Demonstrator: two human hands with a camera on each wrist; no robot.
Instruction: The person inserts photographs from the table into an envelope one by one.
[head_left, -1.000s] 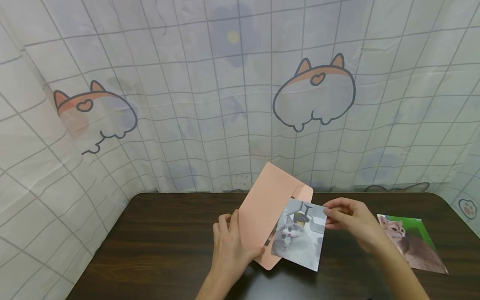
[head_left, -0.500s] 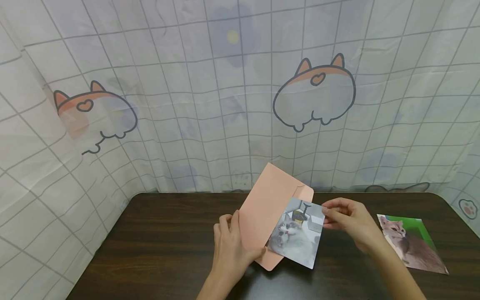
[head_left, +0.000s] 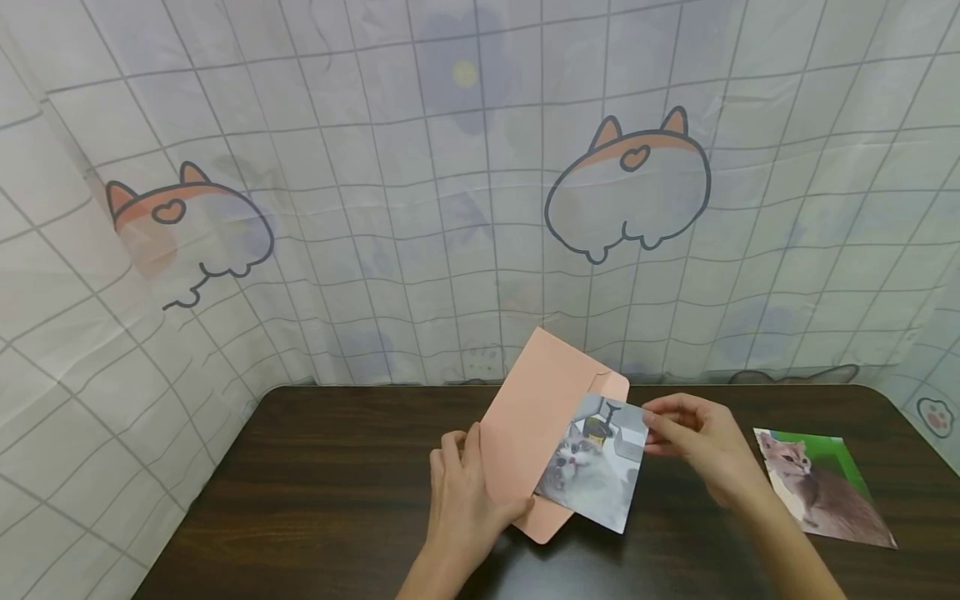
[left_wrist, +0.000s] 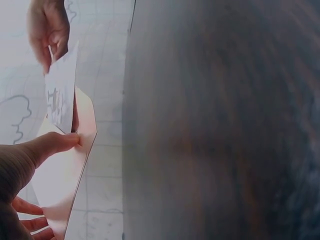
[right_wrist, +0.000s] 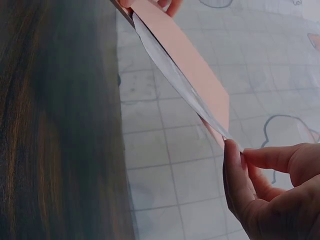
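My left hand (head_left: 468, 500) grips a pink envelope (head_left: 528, 408), thumb on the near face by its opening and fingers behind. The envelope is tilted above the table. My right hand (head_left: 701, 442) pinches the upper right corner of a cat photo (head_left: 600, 467) between thumb and fingers. The photo's left part sits inside the envelope's mouth and is hidden there. In the right wrist view the photo (right_wrist: 172, 75) bows slightly along its edge, beside the pink envelope (right_wrist: 195, 60). The left wrist view shows the left thumb pressing the envelope (left_wrist: 60, 175) near the photo's lower corner.
A second cat photo (head_left: 825, 487) with a green background lies on the dark wooden table (head_left: 315, 492), right of my right hand. Behind the table's back edge hangs a white grid-patterned curtain (head_left: 420, 250) with cartoon corgi prints.
The right hand has moved slightly left with the photo, which now sits a little deeper in the envelope. The left hand and envelope have shifted slightly right. The second photo has stayed put.
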